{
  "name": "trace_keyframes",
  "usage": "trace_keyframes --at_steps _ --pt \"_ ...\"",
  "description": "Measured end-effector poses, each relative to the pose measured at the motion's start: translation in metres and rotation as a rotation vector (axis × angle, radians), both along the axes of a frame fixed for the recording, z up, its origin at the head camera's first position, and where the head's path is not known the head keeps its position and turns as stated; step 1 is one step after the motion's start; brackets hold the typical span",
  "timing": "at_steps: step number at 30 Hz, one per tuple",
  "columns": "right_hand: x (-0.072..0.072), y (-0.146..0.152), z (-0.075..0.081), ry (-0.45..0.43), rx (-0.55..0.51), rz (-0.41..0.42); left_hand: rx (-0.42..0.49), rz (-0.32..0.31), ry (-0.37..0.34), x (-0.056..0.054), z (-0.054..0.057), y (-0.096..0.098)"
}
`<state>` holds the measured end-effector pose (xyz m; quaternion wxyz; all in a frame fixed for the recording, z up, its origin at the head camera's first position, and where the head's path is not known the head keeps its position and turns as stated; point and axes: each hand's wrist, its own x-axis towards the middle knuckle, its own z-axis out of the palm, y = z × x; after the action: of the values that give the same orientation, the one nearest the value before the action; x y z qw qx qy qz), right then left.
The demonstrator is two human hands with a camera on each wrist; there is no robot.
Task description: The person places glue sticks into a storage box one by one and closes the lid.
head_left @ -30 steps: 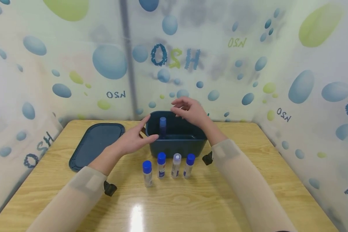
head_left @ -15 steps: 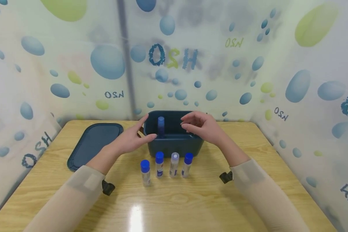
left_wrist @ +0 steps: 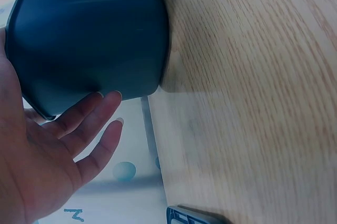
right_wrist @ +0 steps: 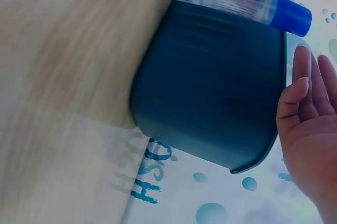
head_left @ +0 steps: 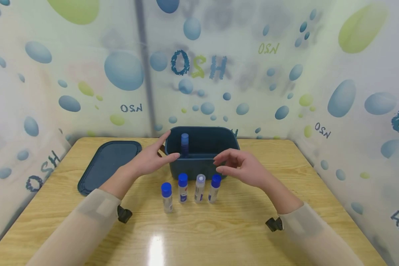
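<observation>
My left hand is spread across the left end of a dark blue plastic bin. Its thumb lies near the front rim and its fingers reach along the end wall. My right hand holds nothing; with relaxed fingers it hovers by the bin's front right rim, above a blue-capped glue stick. Beside that one stand a pale-topped glue stick and blue-capped ones, including the leftmost glue stick. Inside the bin, at its left, another blue-capped glue stick stands upright.
A dark blue lid lies flat on the wooden table, left of the bin. Behind the bin hangs a patterned curtain, which also closes off both sides. Each wrist wears a small black camera.
My right hand has come from above the bin's back, over the right side, to the front right rim near the glue sticks. My left hand stays at the bin's left end.
</observation>
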<state>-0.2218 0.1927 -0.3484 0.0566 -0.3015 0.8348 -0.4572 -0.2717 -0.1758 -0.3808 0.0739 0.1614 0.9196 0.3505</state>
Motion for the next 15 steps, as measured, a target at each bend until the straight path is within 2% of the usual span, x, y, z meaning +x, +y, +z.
trace_keyframes --at_steps 10,15 --pt "0.008 0.008 -0.02 -0.04 0.032 0.067 0.005 -0.001 0.002 0.001 0.001 0.0" --pt "0.01 0.009 -0.027 -0.094 0.035 0.109 0.006 -0.008 -0.001 0.001 0.001 0.0"
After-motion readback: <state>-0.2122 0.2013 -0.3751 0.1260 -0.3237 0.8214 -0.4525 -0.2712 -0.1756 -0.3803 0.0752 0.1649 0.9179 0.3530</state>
